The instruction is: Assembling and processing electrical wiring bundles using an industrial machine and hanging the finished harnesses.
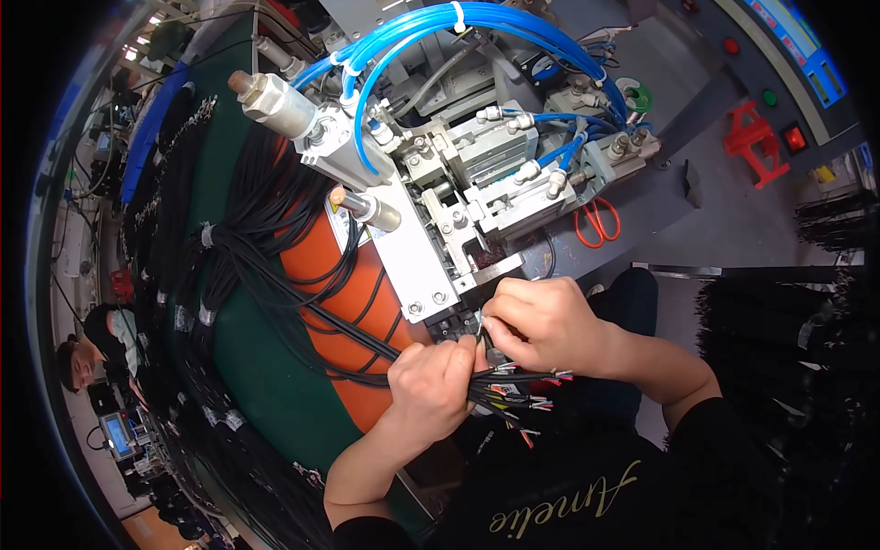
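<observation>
My left hand (429, 387) is closed around a bundle of black cables (495, 396). Their stripped ends fan out to its right, with thin red, white and blue wires showing. Close beside it, my right hand (550, 323) pinches the thin wires at the end of one cable (480, 328), between thumb and fingers. Both hands meet just in front of the metal machine (390, 261), below its small front block (490, 273). The fingers partly hide the pinched wires.
Blue air hoses (412, 32) arch over the machine. Red-handled scissors (598, 225) lie to its right, near a red plastic bracket (756, 144) and a control panel (802, 55). More black cables (252, 243) spread over the green and orange surface (266, 380) at left. Another person (96, 353) is at far left.
</observation>
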Available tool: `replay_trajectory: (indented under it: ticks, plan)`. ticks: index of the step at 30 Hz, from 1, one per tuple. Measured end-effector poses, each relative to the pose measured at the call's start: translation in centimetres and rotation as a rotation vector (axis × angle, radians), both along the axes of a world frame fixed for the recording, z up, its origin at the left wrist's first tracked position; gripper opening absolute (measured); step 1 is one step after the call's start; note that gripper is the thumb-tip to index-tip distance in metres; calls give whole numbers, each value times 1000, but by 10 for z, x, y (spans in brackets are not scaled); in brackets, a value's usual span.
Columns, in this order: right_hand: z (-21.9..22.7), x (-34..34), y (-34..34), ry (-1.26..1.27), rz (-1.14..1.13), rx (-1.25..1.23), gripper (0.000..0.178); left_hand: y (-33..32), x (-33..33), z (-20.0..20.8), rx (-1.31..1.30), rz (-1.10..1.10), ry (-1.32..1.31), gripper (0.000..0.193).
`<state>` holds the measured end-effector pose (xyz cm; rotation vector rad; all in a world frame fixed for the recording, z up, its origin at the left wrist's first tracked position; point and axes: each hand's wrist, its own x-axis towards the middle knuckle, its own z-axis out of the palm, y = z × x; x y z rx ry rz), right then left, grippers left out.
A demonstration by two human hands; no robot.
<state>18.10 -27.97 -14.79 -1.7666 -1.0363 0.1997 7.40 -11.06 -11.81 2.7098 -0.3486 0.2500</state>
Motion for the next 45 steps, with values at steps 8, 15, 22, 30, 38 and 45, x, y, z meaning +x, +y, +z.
replay_trajectory:
  ticks: [8, 15, 22, 30, 38, 45]
  plan:
    - [-6, -5, 4, -297, -108, -141, 11, 9, -2, 0, -40, -12, 41, 59]
    - [-14, -8, 3, -247, -129, -115, 7, 11, -2, -2, -112, 12, 72, 63]
    - [-17, -14, 2, -316, -172, -55, 7, 12, -2, -1, -133, -14, 103, 65]
    - [-17, -14, 5, -273, -204, -54, 7, 8, 2, 7, -27, -58, 102, 59]
    - [-9, -7, 2, -319, -91, -287, 8, 3, 8, 13, 178, -110, 80, 48]
    - [-19, -3, 5, -209, -144, -54, 8, 8, 4, 5, 163, -66, 52, 47]
